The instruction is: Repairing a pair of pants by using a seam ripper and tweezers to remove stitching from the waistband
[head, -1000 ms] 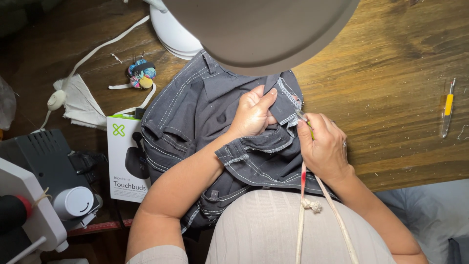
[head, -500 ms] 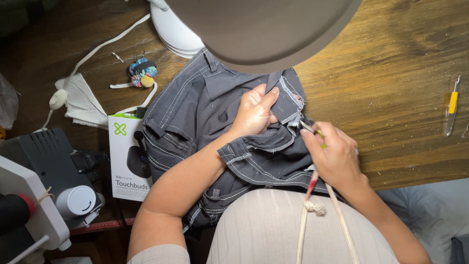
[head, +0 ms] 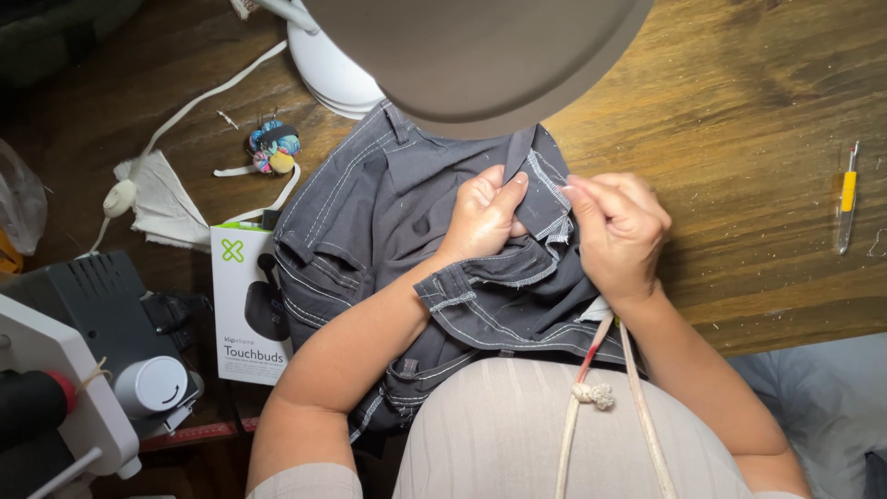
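I am pinching a stitched fold of the dark grey garment (head: pixel 388 212) in my left hand (head: pixel 485 212)'s grip; my right hand (head: pixel 617 229), fingertips closed narrow, is pinching its edge just beside, over the wooden surface (head: pixel 739 139).

1. A single view, from a camera worn on the person's head.
2. It faces almost straight down over the person's chest and forearms onto the wooden counter (head: pixel 739 111).
3. It sits close: the hands fill the middle, and a lamp shade (head: pixel 480 55) juts in at the top edge.
4. No second view overlaps it.
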